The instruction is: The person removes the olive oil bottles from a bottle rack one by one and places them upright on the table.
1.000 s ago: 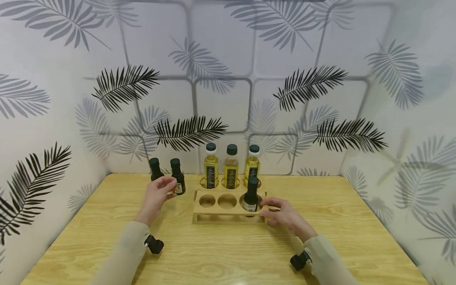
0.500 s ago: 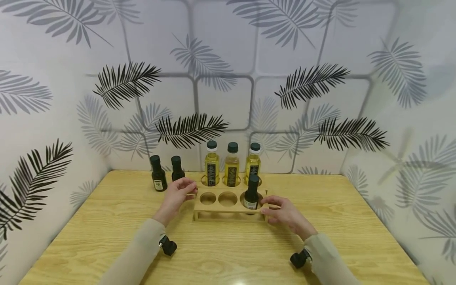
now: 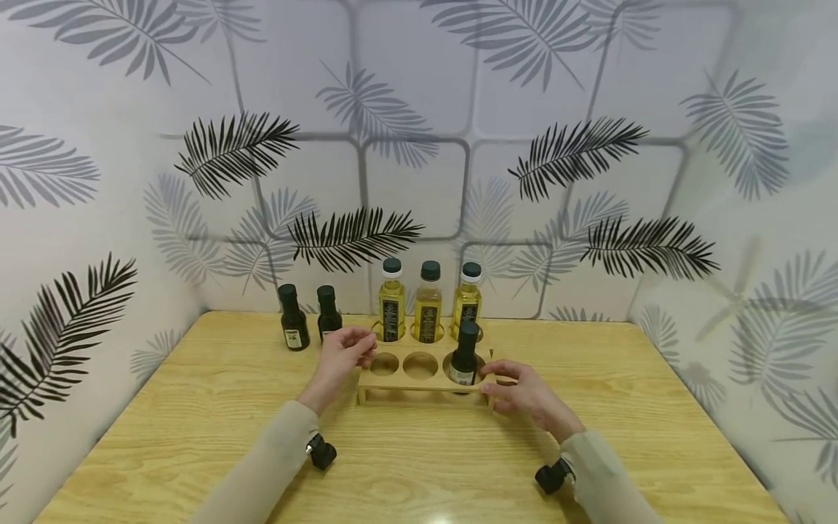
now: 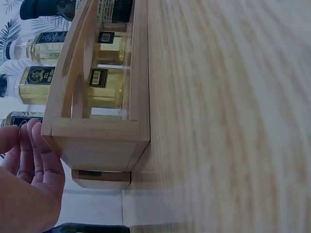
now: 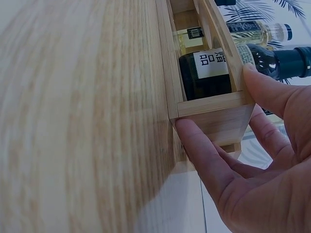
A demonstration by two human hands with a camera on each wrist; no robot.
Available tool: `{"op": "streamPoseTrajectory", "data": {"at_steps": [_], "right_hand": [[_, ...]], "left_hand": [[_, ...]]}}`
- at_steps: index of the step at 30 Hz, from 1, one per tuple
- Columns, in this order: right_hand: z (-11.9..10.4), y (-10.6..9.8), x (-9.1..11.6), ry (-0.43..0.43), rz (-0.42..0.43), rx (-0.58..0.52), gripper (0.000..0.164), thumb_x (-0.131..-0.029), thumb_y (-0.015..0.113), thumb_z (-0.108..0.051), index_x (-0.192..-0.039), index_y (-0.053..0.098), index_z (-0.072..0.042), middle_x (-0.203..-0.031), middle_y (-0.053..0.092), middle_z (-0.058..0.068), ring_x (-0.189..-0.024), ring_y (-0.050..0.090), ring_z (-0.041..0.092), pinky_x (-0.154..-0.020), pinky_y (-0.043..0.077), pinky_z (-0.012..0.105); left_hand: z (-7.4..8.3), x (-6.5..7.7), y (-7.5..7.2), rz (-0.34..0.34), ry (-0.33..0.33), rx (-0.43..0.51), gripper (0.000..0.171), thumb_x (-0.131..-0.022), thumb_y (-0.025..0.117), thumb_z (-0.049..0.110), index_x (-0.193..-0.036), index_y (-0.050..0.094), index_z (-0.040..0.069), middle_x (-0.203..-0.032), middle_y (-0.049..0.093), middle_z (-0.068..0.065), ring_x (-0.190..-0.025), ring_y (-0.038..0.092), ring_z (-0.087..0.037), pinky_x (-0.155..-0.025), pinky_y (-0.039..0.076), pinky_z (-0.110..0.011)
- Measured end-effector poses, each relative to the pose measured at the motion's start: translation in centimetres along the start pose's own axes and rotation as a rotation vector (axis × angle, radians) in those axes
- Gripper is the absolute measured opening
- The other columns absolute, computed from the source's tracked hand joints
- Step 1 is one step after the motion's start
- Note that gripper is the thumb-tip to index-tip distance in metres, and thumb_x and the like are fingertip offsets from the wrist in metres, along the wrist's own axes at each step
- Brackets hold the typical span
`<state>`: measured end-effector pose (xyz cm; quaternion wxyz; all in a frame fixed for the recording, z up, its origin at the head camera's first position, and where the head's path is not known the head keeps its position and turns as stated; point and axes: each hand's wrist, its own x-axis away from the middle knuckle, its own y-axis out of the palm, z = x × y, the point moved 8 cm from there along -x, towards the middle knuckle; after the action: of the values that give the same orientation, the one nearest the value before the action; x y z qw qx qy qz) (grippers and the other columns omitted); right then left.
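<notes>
A two-tier wooden bottle rack (image 3: pixel 419 387) stands mid-table. Its back tier holds three yellow oil bottles (image 3: pixel 428 313) with dark green caps. One small dark bottle (image 3: pixel 467 353) stands in the right front hole; the other two front holes hold nothing. My left hand (image 3: pixel 342 356) hovers by the rack's left end, fingers bent, nothing seen between them. In the left wrist view its fingertips come close to the top corner; contact is unclear. My right hand (image 3: pixel 527 397) grips the rack's right end. In the right wrist view, the thumb lies on the upper edge, another finger at the bottom corner.
Two more small dark bottles, an outer one (image 3: pixel 294 324) and an inner one (image 3: pixel 329 309), stand at the back left. My left hand partly covers the inner one. A leaf-patterned wall (image 3: pixel 419 189) rises behind the wooden table (image 3: pixel 419 451).
My left hand has moved right, from beside the inner dark bottle to the rack's left end. That bottle stays where it stood. The right hand keeps its place on the rack.
</notes>
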<state>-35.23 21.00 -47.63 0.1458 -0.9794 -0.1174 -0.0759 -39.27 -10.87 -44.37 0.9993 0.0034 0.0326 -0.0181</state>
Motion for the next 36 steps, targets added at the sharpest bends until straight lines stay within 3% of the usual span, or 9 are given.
{"op": "streamPoseTrajectory", "data": {"at_steps": [4,10,15,25,31,36], "right_hand": [[0.1,0.0,0.0,0.001,-0.001,0.001,0.039,-0.091,0.071,-0.021,-0.126,0.061,-0.006,-0.145,0.048,0.014,-0.128,0.051,0.033,-0.082,0.058,0.041],[0.3,0.0,0.0,-0.001,-0.002,-0.012,0.041,-0.090,0.072,-0.022,-0.125,0.062,-0.005,-0.144,0.049,0.014,-0.128,0.051,0.032,-0.082,0.058,0.039],[0.4,0.1,0.0,0.011,-0.008,-0.025,0.039,-0.090,0.073,-0.020,-0.125,0.062,-0.005,-0.142,0.050,0.013,-0.123,0.054,0.027,-0.080,0.058,0.038],[-0.1,0.2,0.3,-0.006,-0.017,-0.018,0.039,-0.092,0.070,-0.020,-0.127,0.060,-0.005,-0.143,0.050,0.015,-0.121,0.055,0.026,-0.082,0.058,0.039],[0.0,0.3,0.1,-0.005,-0.010,-0.021,0.039,-0.092,0.071,-0.020,-0.126,0.061,-0.004,-0.141,0.052,0.015,-0.121,0.055,0.027,-0.081,0.058,0.039],[-0.1,0.2,0.2,-0.007,-0.011,-0.016,0.040,-0.091,0.071,-0.022,-0.126,0.061,-0.005,-0.143,0.049,0.015,-0.128,0.050,0.033,-0.084,0.058,0.041]], "left_hand": [[0.1,0.1,0.4,0.005,0.011,-0.031,0.026,-0.097,0.061,0.009,-0.116,0.062,-0.009,-0.089,0.068,-0.010,-0.081,0.065,-0.027,-0.063,0.055,-0.026],[0.0,0.2,0.9,0.009,0.037,-0.020,0.023,-0.097,0.063,0.010,-0.112,0.064,-0.007,-0.094,0.066,-0.019,-0.081,0.064,-0.029,-0.065,0.055,-0.030],[0.0,0.3,1.4,0.030,0.038,-0.017,0.022,-0.095,0.066,0.011,-0.109,0.067,-0.005,-0.096,0.066,-0.023,-0.075,0.065,-0.022,-0.064,0.056,-0.032],[0.6,0.2,4.0,0.023,0.061,-0.014,0.021,-0.095,0.065,0.009,-0.108,0.066,-0.007,-0.092,0.066,-0.020,-0.070,0.064,-0.014,-0.060,0.054,-0.025],[0.3,0.4,5.5,-0.016,0.075,0.012,0.021,-0.095,0.065,0.008,-0.108,0.065,-0.009,-0.088,0.065,-0.019,-0.072,0.063,-0.021,-0.058,0.051,-0.024],[0.4,0.5,6.6,-0.043,0.098,-0.030,0.022,-0.095,0.065,0.011,-0.108,0.066,-0.007,-0.094,0.065,-0.026,-0.080,0.063,-0.038,-0.059,0.053,-0.029]]}}
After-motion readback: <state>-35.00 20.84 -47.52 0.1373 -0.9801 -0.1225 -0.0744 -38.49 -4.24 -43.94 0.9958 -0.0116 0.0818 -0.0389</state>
